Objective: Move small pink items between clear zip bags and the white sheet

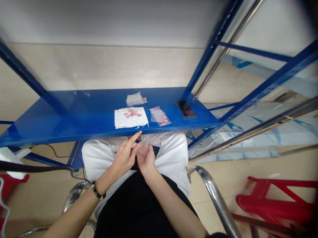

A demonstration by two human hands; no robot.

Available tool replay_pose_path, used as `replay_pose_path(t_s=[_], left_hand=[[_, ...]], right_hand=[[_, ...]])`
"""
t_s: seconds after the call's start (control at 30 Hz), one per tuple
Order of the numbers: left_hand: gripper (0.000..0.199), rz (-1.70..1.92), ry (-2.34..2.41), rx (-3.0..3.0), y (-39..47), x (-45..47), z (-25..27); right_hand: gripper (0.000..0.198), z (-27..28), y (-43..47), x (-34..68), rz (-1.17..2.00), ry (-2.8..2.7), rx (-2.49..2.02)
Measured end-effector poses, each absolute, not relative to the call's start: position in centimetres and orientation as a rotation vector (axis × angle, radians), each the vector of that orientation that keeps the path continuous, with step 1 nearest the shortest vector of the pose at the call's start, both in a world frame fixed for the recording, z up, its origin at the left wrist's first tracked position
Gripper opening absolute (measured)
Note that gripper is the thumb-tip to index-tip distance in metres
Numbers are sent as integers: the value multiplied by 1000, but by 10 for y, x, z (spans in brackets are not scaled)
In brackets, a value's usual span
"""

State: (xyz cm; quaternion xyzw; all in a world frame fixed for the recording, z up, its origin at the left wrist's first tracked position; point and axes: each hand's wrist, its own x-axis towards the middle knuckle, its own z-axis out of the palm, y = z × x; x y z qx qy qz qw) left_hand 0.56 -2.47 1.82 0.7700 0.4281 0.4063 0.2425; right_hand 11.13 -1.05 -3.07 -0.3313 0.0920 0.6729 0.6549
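Note:
A small clear plastic bag is held over my lap, just in front of the shelf edge. My right hand has its fingers closed around the bag's lower part. My left hand, with a beaded bracelet on the wrist, pinches the bag's left edge while its index finger points forward. On the blue shelf ahead lies a white cloth pouch with small pink and green pieces spread on top. Right of it rests a clear zip bag with pink pieces inside. Behind them sits a stack of clear bags.
The blue metal shelf spans the front, with uprights on both sides. A dark, pixelated object lies at its right end. A red stool stands at the right, and a cable hangs at the left.

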Motion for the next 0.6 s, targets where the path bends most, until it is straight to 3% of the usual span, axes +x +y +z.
replay_pose_path(t_s=[0.6], left_hand=[[70,1186,1191,2164,-28,10,18]], right_hand=[[31,-37,-11,110,1556,131,-797]])
